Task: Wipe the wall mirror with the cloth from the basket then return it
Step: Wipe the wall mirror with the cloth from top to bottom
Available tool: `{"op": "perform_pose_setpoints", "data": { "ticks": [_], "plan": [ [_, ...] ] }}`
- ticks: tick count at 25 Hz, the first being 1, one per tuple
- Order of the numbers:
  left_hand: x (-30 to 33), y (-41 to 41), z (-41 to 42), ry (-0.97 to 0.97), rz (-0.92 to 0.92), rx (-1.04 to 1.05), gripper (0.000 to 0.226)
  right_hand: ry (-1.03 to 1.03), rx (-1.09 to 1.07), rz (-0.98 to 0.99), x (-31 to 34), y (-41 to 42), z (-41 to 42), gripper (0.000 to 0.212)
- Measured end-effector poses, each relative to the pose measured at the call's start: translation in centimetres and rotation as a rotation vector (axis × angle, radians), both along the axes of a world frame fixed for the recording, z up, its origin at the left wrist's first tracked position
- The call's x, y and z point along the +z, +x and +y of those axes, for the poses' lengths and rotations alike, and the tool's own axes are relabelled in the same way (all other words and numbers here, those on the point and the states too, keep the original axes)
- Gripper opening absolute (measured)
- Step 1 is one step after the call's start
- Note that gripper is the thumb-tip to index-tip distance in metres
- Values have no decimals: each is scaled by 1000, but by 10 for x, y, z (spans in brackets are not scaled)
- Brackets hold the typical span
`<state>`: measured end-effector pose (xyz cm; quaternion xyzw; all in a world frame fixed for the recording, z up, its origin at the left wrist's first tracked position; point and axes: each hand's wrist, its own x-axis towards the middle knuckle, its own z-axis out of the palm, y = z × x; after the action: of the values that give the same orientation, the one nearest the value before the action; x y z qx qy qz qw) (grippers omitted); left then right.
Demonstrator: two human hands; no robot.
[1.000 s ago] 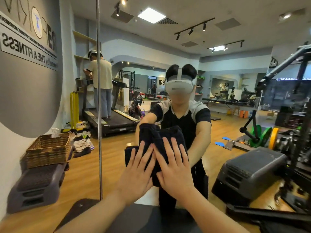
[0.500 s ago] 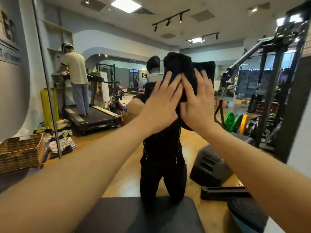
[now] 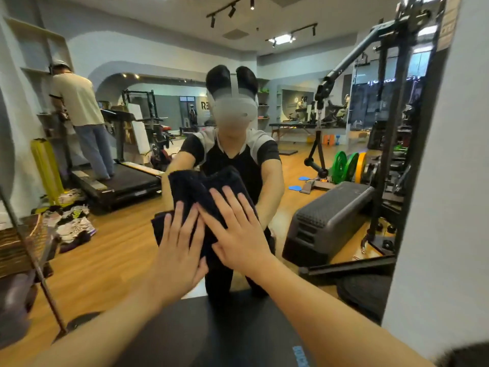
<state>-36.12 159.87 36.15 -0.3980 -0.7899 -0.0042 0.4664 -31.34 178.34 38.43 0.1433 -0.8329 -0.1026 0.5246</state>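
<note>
— Cloth [image 3: 201, 192], where does it sit?
— Dark and bunched, it lies flat against the wall mirror [image 3: 317, 160], under both palms. The left hand [image 3: 180, 250] and right hand [image 3: 238, 234] press it with fingers straight and spread, side by side, its upper folds showing above the fingertips.
— Any writing?
— Only "RE" on a reflected far wall; the rest is hidden.

View: a single head-worn wide-angle camera (no second view to overlap).
Facing: straight at the wall mirror [image 3: 330, 160], tilted slightly down.
Nearness: arm's reach; both forearms enter from 6 o'clock.
Mirror edges: frame at 9 and 3 o'clock.
</note>
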Motion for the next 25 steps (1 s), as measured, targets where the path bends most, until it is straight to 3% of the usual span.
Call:
{"op": "perform_pose_setpoints", "data": {
  "ticks": [4, 10, 14, 20, 25],
  "plan": [
    [-8, 42, 122, -64, -51, -74, 102, 7, -62, -14, -17, 51, 123, 82],
    [152, 70, 260, 31, 76, -143, 85, -5, -102, 164, 145, 84, 250, 68],
    [191, 86, 313, 119, 94, -176, 85, -40, -100, 248, 183, 92, 294, 56],
    [137, 93, 342, 167, 100, -261, 83, -202, -38, 339, 123, 95, 313, 54],
    [21, 102, 352, 45, 64, -234, 87, -348, -72, 198, -5, 116, 317, 72]
  ]
}}
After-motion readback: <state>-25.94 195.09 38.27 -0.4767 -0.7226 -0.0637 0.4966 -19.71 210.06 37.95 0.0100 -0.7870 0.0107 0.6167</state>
